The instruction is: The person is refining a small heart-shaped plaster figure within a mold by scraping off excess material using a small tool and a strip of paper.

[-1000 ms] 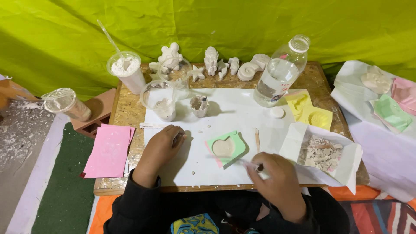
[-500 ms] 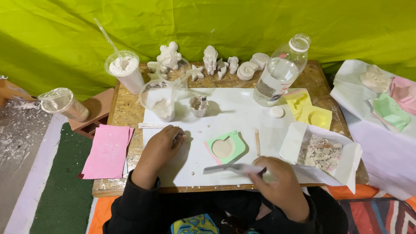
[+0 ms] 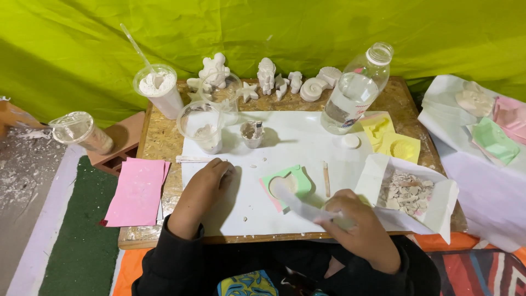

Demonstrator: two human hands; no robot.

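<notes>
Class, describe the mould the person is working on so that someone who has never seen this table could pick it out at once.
Start at the white sheet covering the middle of the wooden table. Near its front edge, between the left hand and the right hand, lies the green mould. Unlike the yellow moulds by the clear bottle, it is green and holds a pale, heart-like filling.
</notes>
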